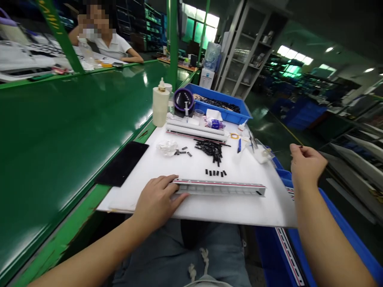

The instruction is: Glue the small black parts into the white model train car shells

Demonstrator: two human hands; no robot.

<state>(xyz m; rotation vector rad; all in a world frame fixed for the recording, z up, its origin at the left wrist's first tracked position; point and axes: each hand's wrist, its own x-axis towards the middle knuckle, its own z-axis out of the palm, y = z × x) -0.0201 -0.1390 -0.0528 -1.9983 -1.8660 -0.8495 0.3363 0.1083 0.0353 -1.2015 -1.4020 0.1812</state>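
Observation:
My left hand (157,199) is closed around the left end of a long white channel-shaped strip (221,188) with a red line along its top edge. A small black piece sits at the strip's right end. Out past the right side of the white board, my right hand (308,163) is raised in a pinch; a tiny dark bit shows at the fingertips, too small to name. Just beyond the strip lies a row of several small black pieces (216,173). Behind them is a heap of black strips (211,150), with crumpled clear plastic (167,148) to its left.
The white board (191,209) carries another white strip (196,131), a squeeze bottle (160,104), a syringe (186,111) and a blue pen-like tool (239,146). A blue bin (223,111) stands behind. A green conveyor (89,115) runs left; a person (112,46) sits beyond it.

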